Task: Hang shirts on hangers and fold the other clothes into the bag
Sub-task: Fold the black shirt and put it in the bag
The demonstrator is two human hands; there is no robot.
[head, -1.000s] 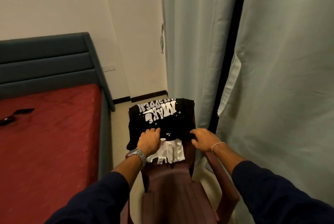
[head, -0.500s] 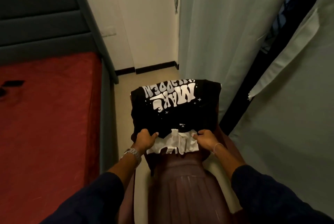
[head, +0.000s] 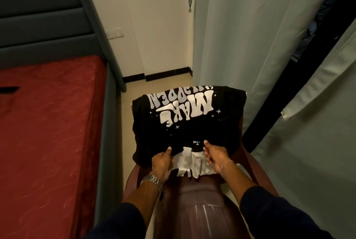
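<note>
Head view: left hand (head: 161,161) and right hand (head: 215,154) both pinching near hem of black printed T-shirt (head: 189,117), thumbs on top, fingers curled beneath; shirt draped over white garment (head: 190,165) on brown plastic chair (head: 196,202), beside red bed (head: 50,123).

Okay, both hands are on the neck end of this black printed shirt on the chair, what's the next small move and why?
Probably lift the black shirt up off the chair. The left hand and right hand already pinch its near edge either side of the neck label, and a white garment lies beneath, so raising it would separate the two.
</note>
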